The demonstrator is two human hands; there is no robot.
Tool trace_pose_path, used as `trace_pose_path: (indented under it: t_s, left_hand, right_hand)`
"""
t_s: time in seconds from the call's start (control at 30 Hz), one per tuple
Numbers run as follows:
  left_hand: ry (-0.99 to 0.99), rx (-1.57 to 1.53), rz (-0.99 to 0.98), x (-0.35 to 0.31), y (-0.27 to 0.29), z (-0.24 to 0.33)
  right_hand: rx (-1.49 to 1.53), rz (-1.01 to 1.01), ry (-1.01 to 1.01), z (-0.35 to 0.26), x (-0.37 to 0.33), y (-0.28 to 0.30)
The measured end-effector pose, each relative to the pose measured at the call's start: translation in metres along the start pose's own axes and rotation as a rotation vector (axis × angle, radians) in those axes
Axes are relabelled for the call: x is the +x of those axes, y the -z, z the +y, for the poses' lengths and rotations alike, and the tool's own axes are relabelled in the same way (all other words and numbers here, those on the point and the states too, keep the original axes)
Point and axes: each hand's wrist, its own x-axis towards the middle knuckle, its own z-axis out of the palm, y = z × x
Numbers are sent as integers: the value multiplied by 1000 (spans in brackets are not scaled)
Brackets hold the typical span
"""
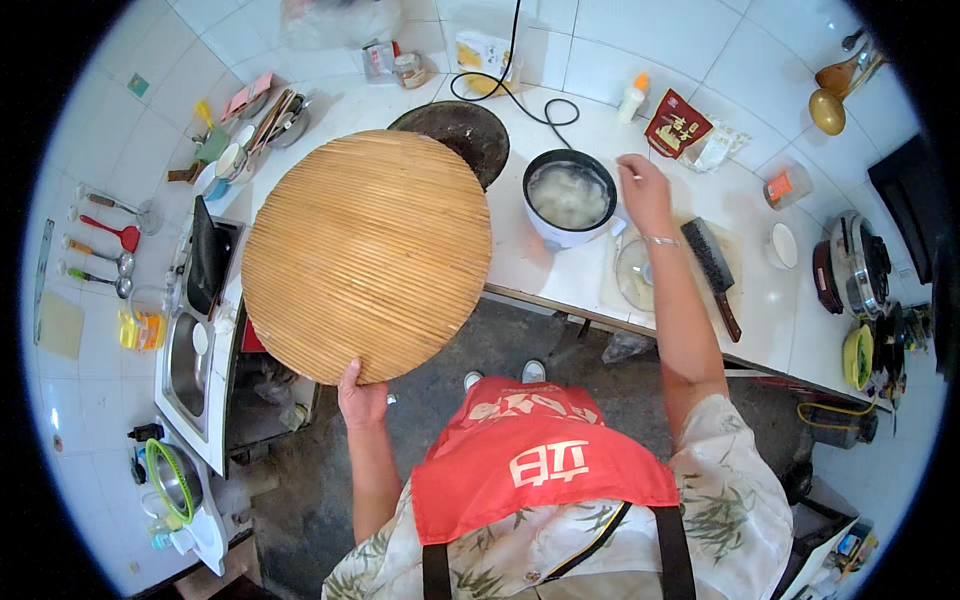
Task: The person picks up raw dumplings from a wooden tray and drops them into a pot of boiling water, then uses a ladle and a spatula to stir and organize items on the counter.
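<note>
Round wooden board (366, 257) sits at 10 o'clock in the head view, left hand (362, 402) pinching its near rim. White pot (566, 237) at 1 o'clock's already filled, still uncovered; glass lid (630, 278) is off at 3. Right hand (645, 190), at 2, has fingers curled, can't tell if it's pinching anything.

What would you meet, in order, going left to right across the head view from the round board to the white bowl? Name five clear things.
Round board → pot → right hand → cleaver → white bowl.
</note>
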Motion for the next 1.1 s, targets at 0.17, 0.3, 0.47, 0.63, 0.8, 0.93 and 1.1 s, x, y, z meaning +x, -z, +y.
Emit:
trace_pose_path:
  t_s: [0.17,0.3,0.47,0.63,0.8,0.93,1.1]
  left_hand:
    - [-4,34,34,6,-4,4]
    - [30,5,-81,15,-19,0]
    - [62,17,-103,25,-39,-9]
    - [83,4,-99,13,-41,-12]
    - [181,38,-71,13,-44,-20]
    - [196,84,-91,-9,-20,-9]
    - [209,180,-186,-11,-36,4]
  right_hand:
    - [202,97,-227,-7,-30,44]
    - [115,16,-146,-32,-58,43]
    - [267,-175,-235,-16,-95,27]
    - [406,-273,-267,-5,-111,11]
    - [704,-322,-458,-5,-113,1]
    - [1261,-688,-500,-38,-111,-29]
    - [1390,-449,-627,-63,-126,-12]
